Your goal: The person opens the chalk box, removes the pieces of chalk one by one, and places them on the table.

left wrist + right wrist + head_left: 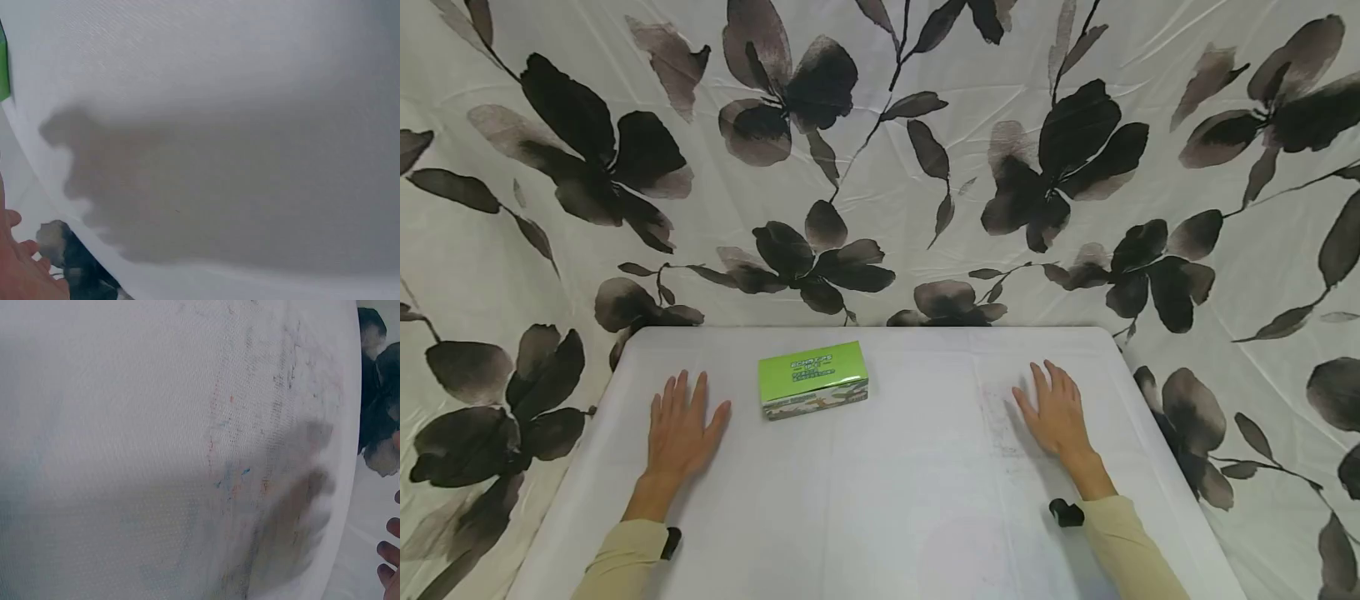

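A green box (812, 379) with dark printing on its lid and a patterned side lies on the white table, left of the middle. My left hand (682, 429) is held palm down just left of the box, fingers straight and thumb toward it, holding nothing. On the table's right side my right hand (1057, 412) is also palm down with fingers extended and nothing in it. In the left wrist view a green edge of the box (4, 69) shows at the far left, and part of my left hand (25, 269) at the lower corner. Fingertips of my right hand (390, 562) appear at the right wrist view's edge.
The white table (895, 500) has rounded back corners and faint coloured smudges (244, 472) near my right hand. A white cloth with dark flowers (925, 208) hangs behind and beside it. Small black devices (1066, 512) sit at both wrists.
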Demonstrator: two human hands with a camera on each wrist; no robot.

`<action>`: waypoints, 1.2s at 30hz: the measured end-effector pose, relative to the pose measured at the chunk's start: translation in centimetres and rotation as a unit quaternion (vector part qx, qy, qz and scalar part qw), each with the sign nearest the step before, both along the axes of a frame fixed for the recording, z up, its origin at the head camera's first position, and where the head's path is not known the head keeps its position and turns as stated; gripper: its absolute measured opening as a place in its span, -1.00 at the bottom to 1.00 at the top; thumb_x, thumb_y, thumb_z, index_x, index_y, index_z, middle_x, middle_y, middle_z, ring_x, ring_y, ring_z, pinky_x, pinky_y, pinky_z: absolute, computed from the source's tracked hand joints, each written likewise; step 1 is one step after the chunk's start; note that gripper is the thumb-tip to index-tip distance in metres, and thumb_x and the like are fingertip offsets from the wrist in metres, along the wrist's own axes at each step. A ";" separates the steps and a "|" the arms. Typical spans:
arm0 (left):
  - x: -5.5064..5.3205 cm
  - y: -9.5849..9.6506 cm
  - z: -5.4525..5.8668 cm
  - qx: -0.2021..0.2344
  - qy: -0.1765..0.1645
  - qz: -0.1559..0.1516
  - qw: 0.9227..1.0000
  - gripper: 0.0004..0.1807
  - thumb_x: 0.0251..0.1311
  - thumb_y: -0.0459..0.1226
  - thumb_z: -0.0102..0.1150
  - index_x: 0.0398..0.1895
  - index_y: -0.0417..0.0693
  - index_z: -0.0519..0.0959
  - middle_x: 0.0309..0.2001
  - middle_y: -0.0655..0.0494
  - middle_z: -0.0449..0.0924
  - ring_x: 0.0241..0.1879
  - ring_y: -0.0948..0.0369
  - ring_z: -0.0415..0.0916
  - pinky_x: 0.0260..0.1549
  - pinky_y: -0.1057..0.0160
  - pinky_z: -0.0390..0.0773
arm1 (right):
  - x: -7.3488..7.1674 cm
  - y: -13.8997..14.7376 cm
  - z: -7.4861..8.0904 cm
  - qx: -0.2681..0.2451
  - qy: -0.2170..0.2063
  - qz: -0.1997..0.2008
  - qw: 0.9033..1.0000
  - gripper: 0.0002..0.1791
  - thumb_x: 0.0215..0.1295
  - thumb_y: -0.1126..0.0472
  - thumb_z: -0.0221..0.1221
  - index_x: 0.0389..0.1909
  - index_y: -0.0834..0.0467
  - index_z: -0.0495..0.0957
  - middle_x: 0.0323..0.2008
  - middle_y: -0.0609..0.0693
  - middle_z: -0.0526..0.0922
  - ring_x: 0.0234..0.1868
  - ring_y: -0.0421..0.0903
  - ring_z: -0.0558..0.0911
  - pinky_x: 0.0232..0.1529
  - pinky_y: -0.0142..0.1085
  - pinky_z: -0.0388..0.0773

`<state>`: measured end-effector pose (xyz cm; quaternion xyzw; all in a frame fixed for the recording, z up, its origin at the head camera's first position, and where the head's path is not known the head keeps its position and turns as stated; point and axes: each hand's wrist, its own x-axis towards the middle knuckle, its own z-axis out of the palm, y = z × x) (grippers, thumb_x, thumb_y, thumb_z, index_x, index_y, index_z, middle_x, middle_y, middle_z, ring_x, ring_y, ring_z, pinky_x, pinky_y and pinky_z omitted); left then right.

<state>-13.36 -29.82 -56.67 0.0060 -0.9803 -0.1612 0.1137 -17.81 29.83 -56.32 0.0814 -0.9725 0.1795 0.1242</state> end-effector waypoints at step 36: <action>-3.1 8.0 1.9 0.306 -0.049 0.029 0.950 -0.40 0.61 -0.08 -0.11 0.46 -0.38 0.30 0.11 -0.26 0.43 -0.04 -0.06 0.45 -0.06 0.07 0.47 | 0.1 -4.6 0.4 -0.210 0.047 0.028 0.976 -0.62 0.46 0.29 0.23 0.18 0.41 0.51 0.09 0.31 0.61 0.06 0.25 0.60 0.08 0.09 0.54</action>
